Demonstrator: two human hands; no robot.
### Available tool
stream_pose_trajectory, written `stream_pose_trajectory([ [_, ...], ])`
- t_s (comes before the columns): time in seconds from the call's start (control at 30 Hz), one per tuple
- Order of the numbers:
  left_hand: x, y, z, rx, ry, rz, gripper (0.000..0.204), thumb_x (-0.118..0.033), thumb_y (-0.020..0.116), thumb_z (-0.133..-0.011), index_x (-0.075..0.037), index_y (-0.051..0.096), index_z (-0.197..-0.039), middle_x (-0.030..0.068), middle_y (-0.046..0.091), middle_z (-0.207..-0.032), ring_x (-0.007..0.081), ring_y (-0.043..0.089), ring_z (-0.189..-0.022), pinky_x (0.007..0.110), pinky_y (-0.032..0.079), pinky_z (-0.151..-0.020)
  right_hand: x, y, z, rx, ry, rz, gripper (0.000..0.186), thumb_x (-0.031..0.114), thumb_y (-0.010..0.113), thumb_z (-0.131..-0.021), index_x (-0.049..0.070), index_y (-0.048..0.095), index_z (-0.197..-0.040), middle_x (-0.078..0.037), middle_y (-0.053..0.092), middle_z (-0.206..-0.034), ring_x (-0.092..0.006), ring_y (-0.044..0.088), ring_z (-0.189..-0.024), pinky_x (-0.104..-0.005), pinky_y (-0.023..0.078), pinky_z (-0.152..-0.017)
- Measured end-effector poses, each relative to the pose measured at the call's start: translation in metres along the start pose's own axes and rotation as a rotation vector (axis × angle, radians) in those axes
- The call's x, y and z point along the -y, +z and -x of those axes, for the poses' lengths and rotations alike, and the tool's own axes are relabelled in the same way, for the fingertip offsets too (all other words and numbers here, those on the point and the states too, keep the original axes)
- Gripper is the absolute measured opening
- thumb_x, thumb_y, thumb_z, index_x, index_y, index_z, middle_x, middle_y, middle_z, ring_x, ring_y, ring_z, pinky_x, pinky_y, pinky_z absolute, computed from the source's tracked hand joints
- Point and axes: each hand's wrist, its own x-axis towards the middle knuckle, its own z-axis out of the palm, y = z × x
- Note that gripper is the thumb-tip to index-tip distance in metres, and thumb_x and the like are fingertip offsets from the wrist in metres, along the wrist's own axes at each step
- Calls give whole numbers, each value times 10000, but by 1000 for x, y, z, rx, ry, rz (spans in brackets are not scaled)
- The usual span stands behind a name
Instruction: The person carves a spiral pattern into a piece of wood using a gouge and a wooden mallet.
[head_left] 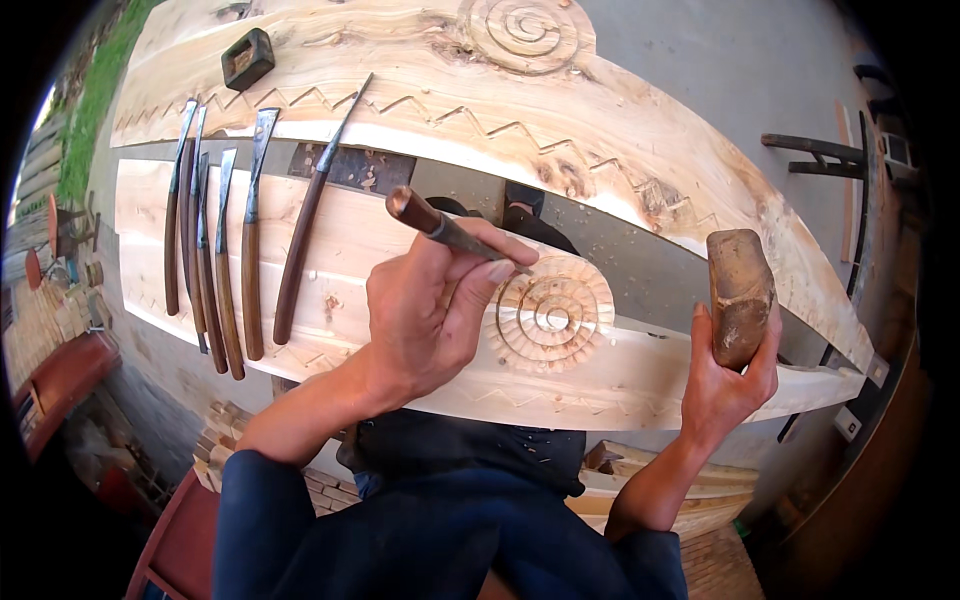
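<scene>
Brown wooden block (740,290) fills right hand (722,395); left hand (428,318) pinches brown-handled chisel (418,214), apparently carving round pale-wood rosette (553,325); tapping likely needs steadiness.

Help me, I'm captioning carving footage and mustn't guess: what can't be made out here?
Head view: whether the chisel in the left hand touches the lower spiral; its tip is too small.
Head view: the underside of the wooden block, hidden by its own body and the right hand.
Head view: the top of the upper spiral, cut off by the picture's edge.
</scene>
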Motion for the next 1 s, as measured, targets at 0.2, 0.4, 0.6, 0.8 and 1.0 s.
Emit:
stream_pose_trajectory([
  [0.2, 4, 4, -1, 75, -51, -98, 188, 103, 651, -999, 57, 623, -1179, 144, 803, -1011, 203, 801, -844, 311, 617, -719, 2, 3, -7, 30, -80, -33, 697, -74, 899, -781, 40, 671, -1430, -161, 750, -1356, -300, 740, -1219, -398, 580, -1044],
  [0.4, -3, 2, 0, 164, -25, -193, 199, 95, 606, -1037, 70, 594, -1234, 125, 821, -1036, 163, 795, -895, 267, 622, -801, 10, 2, -9, 33, -102, -57, 720, -64, 923, -756, 48, 675, -1423, -155, 753, -1356, -306, 742, -1225, -393, 584, -1042],
  [0.6, 1, 8, 4, 54, 40, -188, 166, 114, 642, -969, 53, 611, -1120, 155, 789, -972, 281, 793, -788, 346, 622, -689, 18, -2, -10, 36, -181, -90, 655, 2, 905, -815, 18, 663, -1423, -154, 762, -1305, -267, 746, -1168, -395, 577, -1032],
  [0.8, 2, 9, 7, 51, 75, -196, 163, 109, 635, -977, 51, 611, -1127, 151, 789, -968, 292, 798, -791, 348, 622, -687, 24, -7, -9, 33, -220, -141, 670, -26, 905, -812, 38, 665, -1435, -156, 757, -1330, -277, 738, -1208, -395, 575, -1046],
  [1.0, -1, 9, 13, 100, 62, -281, 165, 119, 595, -1021, 71, 629, -1175, 162, 809, -1042, 210, 807, -880, 295, 635, -763, 32, -13, -15, 56, -343, -174, 734, -45, 926, -772, 55, 665, -1450, -139, 741, -1389, -279, 724, -1259, -378, 573, -1068],
])
